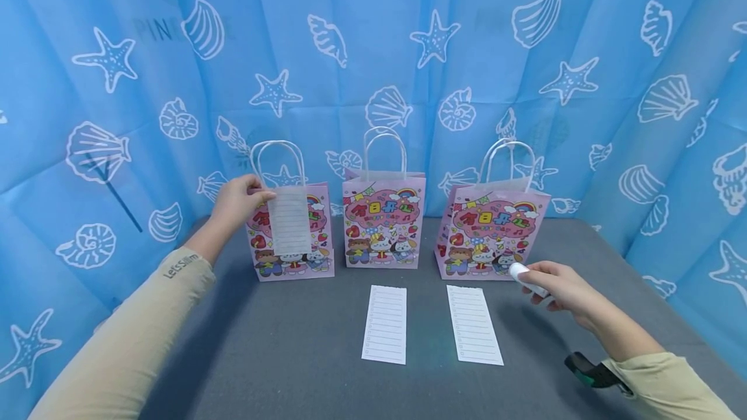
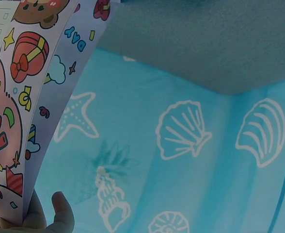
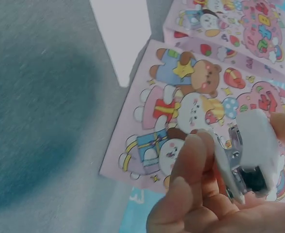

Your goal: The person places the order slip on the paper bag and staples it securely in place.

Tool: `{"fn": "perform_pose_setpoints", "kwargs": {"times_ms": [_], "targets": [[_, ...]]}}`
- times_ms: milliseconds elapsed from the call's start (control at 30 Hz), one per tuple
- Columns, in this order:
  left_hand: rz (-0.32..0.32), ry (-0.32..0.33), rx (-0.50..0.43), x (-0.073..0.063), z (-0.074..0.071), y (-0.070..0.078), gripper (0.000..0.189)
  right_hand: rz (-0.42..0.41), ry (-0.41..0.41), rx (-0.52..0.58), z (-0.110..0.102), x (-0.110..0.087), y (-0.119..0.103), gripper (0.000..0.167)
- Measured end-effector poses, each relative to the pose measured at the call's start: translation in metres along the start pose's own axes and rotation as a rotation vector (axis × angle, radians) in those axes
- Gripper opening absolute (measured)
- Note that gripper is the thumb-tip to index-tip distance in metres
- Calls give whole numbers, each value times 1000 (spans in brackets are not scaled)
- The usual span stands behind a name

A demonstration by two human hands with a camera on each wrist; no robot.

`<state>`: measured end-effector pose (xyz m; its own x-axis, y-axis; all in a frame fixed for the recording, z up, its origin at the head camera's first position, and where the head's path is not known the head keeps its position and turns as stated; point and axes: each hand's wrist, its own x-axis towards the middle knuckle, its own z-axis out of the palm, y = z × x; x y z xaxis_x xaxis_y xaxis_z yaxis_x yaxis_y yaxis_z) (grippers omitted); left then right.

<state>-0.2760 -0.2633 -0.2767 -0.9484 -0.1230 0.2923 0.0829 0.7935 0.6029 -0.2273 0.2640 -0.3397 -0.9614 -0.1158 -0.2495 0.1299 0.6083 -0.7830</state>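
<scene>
In the head view, my left hand (image 1: 240, 201) pinches a lined paper slip (image 1: 290, 222) at the top of the left pink gift bag (image 1: 323, 266). The slip hangs down over the bag's cartoon front. Part of that hand's fingers (image 2: 62, 213) shows behind the bag edge in the left wrist view. My right hand (image 1: 566, 291) grips a small white stapler (image 3: 259, 145), with its metal end visible in the right wrist view. That hand is just in front of the right gift bag (image 1: 490, 235).
Between the outer bags stands a middle gift bag (image 1: 382, 222), its handles upright. Two lined slips, a left one (image 1: 385, 324) and a right one (image 1: 474, 326), lie flat on the grey table (image 1: 280, 355). Behind hangs a blue curtain (image 1: 362, 44) with shell prints.
</scene>
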Motion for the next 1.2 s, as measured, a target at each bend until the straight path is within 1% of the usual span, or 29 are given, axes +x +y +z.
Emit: {"fn": "perform_pose_setpoints", "kwargs": {"times_ms": [300, 400, 567, 667, 767, 833, 900, 1067, 1200], "targets": [[4, -2, 5, 1, 1, 1, 27, -43, 24, 107, 8, 1, -7, 61], [-2, -4, 5, 1, 1, 1, 27, -65, 36, 147, 11, 2, -8, 61], [0, -4, 5, 1, 0, 1, 27, -75, 62, 242, 15, 3, -14, 59], [4, -1, 7, 1, 0, 0, 26, -70, 88, 313, 18, 3, -18, 64], [9, 1, 7, 2, 1, 0, 26, -75, 106, 355, 21, 5, -21, 69], [9, 3, 7, 2, 1, 0, 26, -91, 99, 378, 23, 6, -23, 69], [5, 3, 6, 1, 1, 0, 26, -117, 82, 425, 25, 7, -24, 69], [2, 1, 4, 0, 1, -1, 26, -185, 30, 587, 29, 8, -27, 67], [3, 1, 1, -1, 0, -1, 26, -216, 21, 649, 32, 7, -31, 64]]}}
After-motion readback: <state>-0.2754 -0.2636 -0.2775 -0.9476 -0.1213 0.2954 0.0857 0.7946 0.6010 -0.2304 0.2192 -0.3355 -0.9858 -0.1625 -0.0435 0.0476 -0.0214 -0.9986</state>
